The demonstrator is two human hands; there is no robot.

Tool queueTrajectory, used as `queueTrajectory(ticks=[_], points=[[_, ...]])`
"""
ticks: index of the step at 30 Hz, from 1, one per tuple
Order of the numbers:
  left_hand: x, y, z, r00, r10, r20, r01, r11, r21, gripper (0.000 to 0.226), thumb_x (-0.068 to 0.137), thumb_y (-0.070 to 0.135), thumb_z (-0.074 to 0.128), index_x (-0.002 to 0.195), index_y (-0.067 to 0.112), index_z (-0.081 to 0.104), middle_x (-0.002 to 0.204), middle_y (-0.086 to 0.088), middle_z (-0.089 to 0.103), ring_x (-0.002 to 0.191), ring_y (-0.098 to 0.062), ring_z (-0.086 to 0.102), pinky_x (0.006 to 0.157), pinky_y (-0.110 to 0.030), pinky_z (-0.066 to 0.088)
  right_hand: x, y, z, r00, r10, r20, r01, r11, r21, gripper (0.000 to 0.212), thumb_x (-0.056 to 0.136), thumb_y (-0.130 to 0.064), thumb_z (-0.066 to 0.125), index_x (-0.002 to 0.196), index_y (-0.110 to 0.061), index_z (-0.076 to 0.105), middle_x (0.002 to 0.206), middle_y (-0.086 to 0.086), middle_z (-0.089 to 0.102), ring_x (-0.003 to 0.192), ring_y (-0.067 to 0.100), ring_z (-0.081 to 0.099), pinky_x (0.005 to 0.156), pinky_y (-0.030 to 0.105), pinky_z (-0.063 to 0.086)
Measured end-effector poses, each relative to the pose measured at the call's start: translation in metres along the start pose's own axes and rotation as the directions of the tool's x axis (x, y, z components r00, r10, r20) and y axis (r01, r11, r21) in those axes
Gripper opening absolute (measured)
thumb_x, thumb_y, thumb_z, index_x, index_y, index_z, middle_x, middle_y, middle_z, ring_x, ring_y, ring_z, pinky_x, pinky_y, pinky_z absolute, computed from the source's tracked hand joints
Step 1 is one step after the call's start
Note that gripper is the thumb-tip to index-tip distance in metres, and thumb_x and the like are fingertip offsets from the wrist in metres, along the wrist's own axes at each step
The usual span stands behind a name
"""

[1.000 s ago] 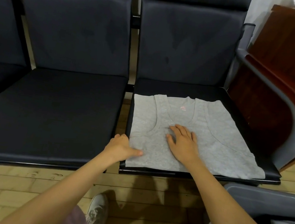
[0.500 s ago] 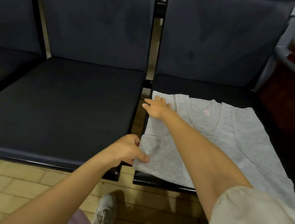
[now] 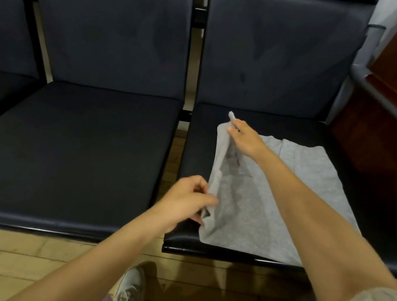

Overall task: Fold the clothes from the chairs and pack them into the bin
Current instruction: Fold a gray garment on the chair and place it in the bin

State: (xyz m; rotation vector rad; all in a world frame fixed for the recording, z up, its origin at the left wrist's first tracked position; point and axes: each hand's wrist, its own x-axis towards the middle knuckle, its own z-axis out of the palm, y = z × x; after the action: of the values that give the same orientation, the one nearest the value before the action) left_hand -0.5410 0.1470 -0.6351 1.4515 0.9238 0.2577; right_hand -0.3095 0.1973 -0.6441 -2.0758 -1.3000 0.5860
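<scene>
Half into a lengthwise fold: pinching the light grey knit vest (image 3: 241,218) by its left edge, left hand (image 3: 186,199) near, right hand (image 3: 245,139) far, seemingly thumb-to-finger; next, carry rightward, lay flat.

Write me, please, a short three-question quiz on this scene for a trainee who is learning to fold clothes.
1. True or false: the grey vest lies on the right-hand chair's seat.
2. What is the left hand doing? A) lying flat on the vest; B) pinching its near left edge; C) hanging clear of it.
3. Fill in: the vest's far left corner is lifted by the ____ hand.
Key: 1 true; 2 B; 3 right, since the right hand pinches that corner.
</scene>
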Motion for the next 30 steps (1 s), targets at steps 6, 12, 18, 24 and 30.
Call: queueTrajectory(ticks=[6, 12, 18, 24, 30], points=[[0.01, 0.005, 0.058, 0.987, 0.129, 0.093, -0.151, 0.949, 0.277, 0.013, 0.087, 0.015, 0.068, 0.087, 0.013, 0.055, 0.083, -0.003, 0.057, 0.053, -0.005, 0.057, 0.047, -0.024, 0.052, -0.004, 0.05, -0.032, 0.993, 0.074, 0.089, -0.052, 0.973, -0.225, 0.048, 0.105, -0.032, 0.027, 0.15, -0.017, 0.026, 0.159, -0.005, 0.019, 0.149, 0.022, -0.001, 0.119, 0.043, 0.009], [0.016, 0.009, 0.096, 0.974, 0.046, 0.221, -0.133, 0.909, 0.396, 0.033, 0.091, 0.044, 0.059, 0.109, 0.016, 0.058, 0.088, 0.0, 0.061, 0.074, -0.019, 0.063, 0.07, -0.035, 0.057, -0.017, 0.088, -0.05, 0.984, 0.148, 0.095, -0.099, 0.912, -0.399, 0.055, 0.103, -0.042, 0.032, 0.153, -0.025, 0.016, 0.161, -0.003, 0.005, 0.148, 0.024, -0.005, 0.119, 0.05, 0.008], [0.023, 0.008, 0.15, 0.898, 0.326, 0.295, -0.44, 0.666, 0.603, 0.017, 0.093, 0.024, 0.058, 0.106, 0.016, 0.064, 0.106, 0.001, 0.064, 0.092, -0.013, 0.06, 0.083, -0.029, 0.05, -0.053, 0.152, -0.101, 0.977, 0.197, -0.077, -0.211, 0.87, -0.446, 0.047, 0.101, -0.029, 0.042, 0.147, -0.02, 0.035, 0.156, 0.007, 0.024, 0.145, 0.027, 0.016, 0.117, 0.044, 0.019], [0.034, -0.003, 0.208, 0.739, 0.442, 0.508, -0.673, 0.442, 0.593, 0.029, 0.092, 0.03, 0.059, 0.117, 0.014, 0.062, 0.119, -0.003, 0.055, 0.111, -0.018, 0.045, 0.093, -0.029, 0.04, -0.069, 0.199, -0.129, 0.918, 0.337, -0.21, -0.386, 0.882, -0.271, 0.053, 0.099, -0.027, 0.045, 0.149, -0.019, 0.03, 0.154, 0.011, 0.027, 0.143, 0.03, 0.02, 0.116, 0.04, 0.022], [0.048, -0.012, 0.239, 0.561, 0.535, 0.631, -0.792, 0.126, 0.598, 0.056, 0.074, 0.044, 0.076, 0.119, 0.015, 0.06, 0.113, -0.008, 0.052, 0.104, -0.025, 0.046, 0.087, -0.038, 0.04, -0.057, 0.205, -0.131, 0.945, 0.317, -0.084, -0.327, 0.883, -0.338, 0.045, 0.103, -0.027, 0.039, 0.147, -0.03, 0.034, 0.159, 0.0, 0.018, 0.148, 0.025, 0.008, 0.119, 0.049, 0.008]])
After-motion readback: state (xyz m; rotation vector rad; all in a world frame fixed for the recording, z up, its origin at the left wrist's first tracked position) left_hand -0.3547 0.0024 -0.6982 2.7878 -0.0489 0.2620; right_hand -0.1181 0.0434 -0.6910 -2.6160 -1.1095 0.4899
